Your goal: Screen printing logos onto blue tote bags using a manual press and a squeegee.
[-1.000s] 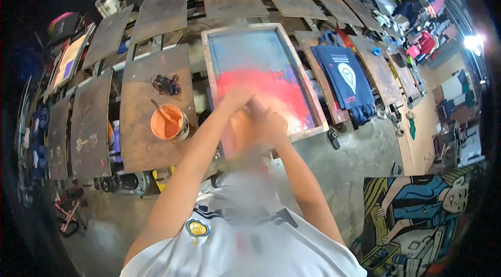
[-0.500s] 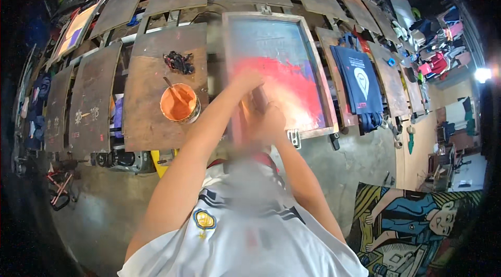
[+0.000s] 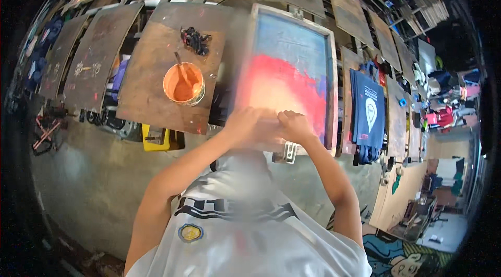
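A screen printing frame (image 3: 331, 84) with a pale wooden rim is clamped in front of me. Red-pink ink (image 3: 276, 73) covers the middle and near part of its mesh, while the far part looks blue-grey. At the near end, both hands are closed on a squeegee (image 3: 269, 130), mostly covered by my fingers and blurred. My left hand (image 3: 245, 124) grips its left side. Beside it, my right hand (image 3: 297, 126) holds the right side with fingers curled over the top. The frame's left edge is blurred.
Left of the frame, a board (image 3: 151, 73) bears a tub of orange ink (image 3: 184, 85) with a stirring stick and a crumpled dark rag (image 3: 196, 41). Navy printed bags (image 3: 368, 110) lie on a board to the right. A metal clamp (image 3: 287, 152) sticks out at the frame's near edge.
Both hands have drawn the squeegee toward me, from mid-screen to the near end. My view has turned, so the frame and tub appear shifted.
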{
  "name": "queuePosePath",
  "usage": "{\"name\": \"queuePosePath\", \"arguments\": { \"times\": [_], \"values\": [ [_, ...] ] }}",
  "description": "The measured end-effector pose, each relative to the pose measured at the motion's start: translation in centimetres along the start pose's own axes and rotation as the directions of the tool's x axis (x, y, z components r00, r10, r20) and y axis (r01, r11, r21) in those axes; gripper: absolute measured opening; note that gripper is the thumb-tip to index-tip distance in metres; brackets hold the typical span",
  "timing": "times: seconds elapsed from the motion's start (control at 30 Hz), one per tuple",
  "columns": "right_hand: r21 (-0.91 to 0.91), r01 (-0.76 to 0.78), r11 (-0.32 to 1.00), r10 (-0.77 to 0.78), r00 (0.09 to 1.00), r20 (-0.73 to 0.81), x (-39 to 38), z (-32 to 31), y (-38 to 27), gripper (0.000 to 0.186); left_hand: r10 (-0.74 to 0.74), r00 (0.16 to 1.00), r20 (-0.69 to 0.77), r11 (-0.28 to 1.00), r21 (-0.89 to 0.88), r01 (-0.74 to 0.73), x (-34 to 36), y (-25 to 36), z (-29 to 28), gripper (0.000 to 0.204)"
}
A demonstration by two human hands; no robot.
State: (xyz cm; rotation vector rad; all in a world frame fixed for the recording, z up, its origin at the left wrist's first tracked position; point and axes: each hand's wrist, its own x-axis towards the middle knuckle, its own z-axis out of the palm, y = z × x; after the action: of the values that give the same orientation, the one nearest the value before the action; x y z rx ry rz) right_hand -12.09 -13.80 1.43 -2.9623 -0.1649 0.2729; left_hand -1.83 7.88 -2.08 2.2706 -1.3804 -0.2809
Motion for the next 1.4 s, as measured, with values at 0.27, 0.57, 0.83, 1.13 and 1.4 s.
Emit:
{"name": "queuePosePath", "arguments": {
  "times": [0.27, 0.57, 0.83, 1.13, 1.4],
  "values": [
    [0.124, -0.200, 0.972, 0.217, 0.965, -0.148, 1.2, 2.7, 0.6, 0.047, 0.204, 0.978, 0.041, 0.971, 0.119, -0.207, 4.6, -4.9, 0.2, 0.048],
    [0.256, -0.529, 0.809, 0.583, 0.777, -0.237, 1.0, 3.3, -0.4, 0.046, 0.368, 0.891, 0.265, 0.805, 0.389, -0.448, 14.8, -3.6, -1.8, 0.057],
    [0.333, -0.242, 0.912, 0.330, 0.913, -0.241, -0.5, 3.0, 1.9, 0.048, 0.112, 0.956, 0.273, 0.922, 0.330, -0.202, 9.0, -1.2, -2.4, 0.057],
    [0.116, 0.311, 0.943, -0.289, 0.941, -0.175, 2.6, 4.1, 4.9, 0.046, -0.280, 0.937, -0.211, 0.937, 0.155, 0.314, -1.4, 4.3, 2.7, 0.054],
    [0.139, 0.276, 0.951, -0.245, 0.948, -0.203, 3.2, 2.4, 5.7, 0.049, -0.328, 0.915, -0.235, 0.899, 0.221, 0.379, 1.4, 4.1, 1.4, 0.051]
  ]
}}
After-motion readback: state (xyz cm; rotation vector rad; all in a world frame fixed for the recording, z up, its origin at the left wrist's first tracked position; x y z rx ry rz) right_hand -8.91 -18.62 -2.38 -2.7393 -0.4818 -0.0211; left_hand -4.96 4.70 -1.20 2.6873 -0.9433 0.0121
